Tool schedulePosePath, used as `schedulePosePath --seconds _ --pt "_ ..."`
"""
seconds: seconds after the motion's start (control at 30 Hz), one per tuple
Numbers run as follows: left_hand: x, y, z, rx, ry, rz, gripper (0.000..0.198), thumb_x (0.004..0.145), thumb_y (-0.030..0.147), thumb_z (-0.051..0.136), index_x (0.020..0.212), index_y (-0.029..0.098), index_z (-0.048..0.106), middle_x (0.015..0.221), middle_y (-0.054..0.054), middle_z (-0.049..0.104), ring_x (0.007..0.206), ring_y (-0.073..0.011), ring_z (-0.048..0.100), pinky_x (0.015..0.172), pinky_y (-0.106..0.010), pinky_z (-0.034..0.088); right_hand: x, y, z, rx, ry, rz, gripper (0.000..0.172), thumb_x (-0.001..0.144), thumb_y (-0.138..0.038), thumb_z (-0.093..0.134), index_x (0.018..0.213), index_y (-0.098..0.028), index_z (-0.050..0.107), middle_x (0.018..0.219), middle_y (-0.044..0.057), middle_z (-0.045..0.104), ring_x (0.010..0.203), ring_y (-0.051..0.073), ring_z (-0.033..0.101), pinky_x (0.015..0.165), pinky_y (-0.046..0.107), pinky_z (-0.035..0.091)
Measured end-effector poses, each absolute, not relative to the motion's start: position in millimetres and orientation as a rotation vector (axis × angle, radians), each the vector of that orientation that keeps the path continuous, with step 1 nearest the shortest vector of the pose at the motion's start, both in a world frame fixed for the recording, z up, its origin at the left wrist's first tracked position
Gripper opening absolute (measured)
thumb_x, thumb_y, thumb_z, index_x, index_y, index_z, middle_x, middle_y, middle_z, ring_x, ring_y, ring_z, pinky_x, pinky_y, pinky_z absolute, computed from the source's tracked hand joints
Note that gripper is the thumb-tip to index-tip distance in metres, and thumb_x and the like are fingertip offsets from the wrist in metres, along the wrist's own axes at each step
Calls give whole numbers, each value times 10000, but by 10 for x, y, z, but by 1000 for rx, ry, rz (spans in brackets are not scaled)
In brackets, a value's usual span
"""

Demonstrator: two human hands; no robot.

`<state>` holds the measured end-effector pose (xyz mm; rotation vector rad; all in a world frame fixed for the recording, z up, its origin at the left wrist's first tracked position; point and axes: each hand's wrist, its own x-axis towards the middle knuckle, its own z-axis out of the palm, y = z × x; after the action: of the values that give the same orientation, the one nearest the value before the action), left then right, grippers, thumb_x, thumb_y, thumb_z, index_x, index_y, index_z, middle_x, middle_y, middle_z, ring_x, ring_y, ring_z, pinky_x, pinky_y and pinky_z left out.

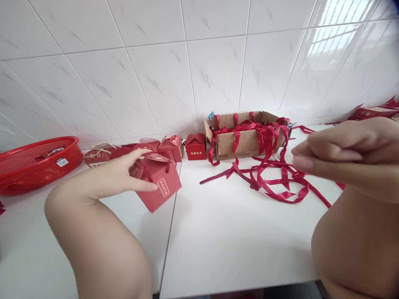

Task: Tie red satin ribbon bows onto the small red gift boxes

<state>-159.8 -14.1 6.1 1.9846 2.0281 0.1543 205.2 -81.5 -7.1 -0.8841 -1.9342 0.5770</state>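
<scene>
My left hand [132,170] grips a small red gift box [162,187] with pale printed characters and a red cord at its top. The box is tilted above the white table, thumb across its front face. At the right, my right hand [346,153] is raised with its fingers pressed together in a pinch. Whatever may be between those fingertips cannot be made out. Loose dark red ribbon [280,191] lies on the table to the left of that hand.
A cardboard box [252,145] draped with red ribbons stands against the tiled wall. Beside it is an upright red gift box [195,147], with several more further left. A red plastic basket [71,145] sits at far left. More red boxes [374,112] lie at far right.
</scene>
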Motion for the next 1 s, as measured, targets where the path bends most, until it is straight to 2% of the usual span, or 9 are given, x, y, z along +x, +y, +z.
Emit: schedulePosePath --seconds 0.13,0.27,0.37,0.47,0.53,0.67,0.73,0.83,1.0 --pt "-1206 -243 69 2142 1752 -120 896 575 565 721 1366 395 336 1246 -2 567 1049 -294 584 767 -309 507 1974 -610 -36 -1225 -1858 480 470 831 -253 577 607 -193 168 581 -40 137 481 76 144 399 257 123" --pt "-806 -229 -12 2272 1428 -209 912 559 471 735 1371 362 336 1267 -19 546 1028 -272 584 738 -275 495 1978 -250 -149 -1634 -1831 387 433 813 -327 562 610 -195 202 556 -48 198 462 69 196 410 247 168" --pt "-663 -207 -55 2272 1363 -270 818 570 456 721 1313 352 395 1212 -22 565 964 -253 596 666 -261 488 2051 128 -375 -1905 -1886 387 373 807 -432 538 597 -190 347 553 -24 376 469 88 337 429 250 258" --pt "-671 -199 -59 2246 1384 -266 751 578 442 719 1265 358 428 1175 -16 575 926 -242 602 644 -256 481 2118 473 -669 -2080 -2002 520 261 762 -439 593 710 -188 545 765 46 584 645 162 534 518 269 377" --pt "-710 -198 -49 2218 1396 -246 740 581 432 723 1258 372 430 1172 -7 579 930 -239 605 647 -253 481 2128 630 -859 -2141 -2121 691 295 724 -479 630 785 -192 599 858 70 629 732 208 578 566 291 415" --pt "-771 -194 -38 2208 1383 -203 707 594 422 724 1247 361 457 1171 2 587 975 -232 605 681 -236 495 2072 799 -1169 -2228 -2248 877 488 643 -589 671 921 -192 614 858 87 653 752 243 604 589 325 444" --pt "-786 -191 -36 2206 1377 -201 675 603 429 719 1230 351 479 1152 9 599 971 -225 611 694 -230 502 2039 852 -1281 -2246 -2259 870 477 625 -544 706 917 -177 618 863 93 651 741 242 608 589 324 445" --pt "-800 -189 -30 2201 1402 -199 680 602 453 720 1229 347 481 1124 14 616 952 -228 622 690 -234 509 2022 905 -1377 -2242 -2295 886 346 638 -445 720 817 -161 635 833 88 649 720 231 609 592 316 441" --pt "-802 -186 -25 2207 1410 -203 679 604 454 723 1229 352 478 1135 22 615 969 -228 617 695 -229 509 2078 868 -1319 -2264 -2341 948 254 622 -368 727 736 -153 653 822 86 649 716 241 607 590 335 449"
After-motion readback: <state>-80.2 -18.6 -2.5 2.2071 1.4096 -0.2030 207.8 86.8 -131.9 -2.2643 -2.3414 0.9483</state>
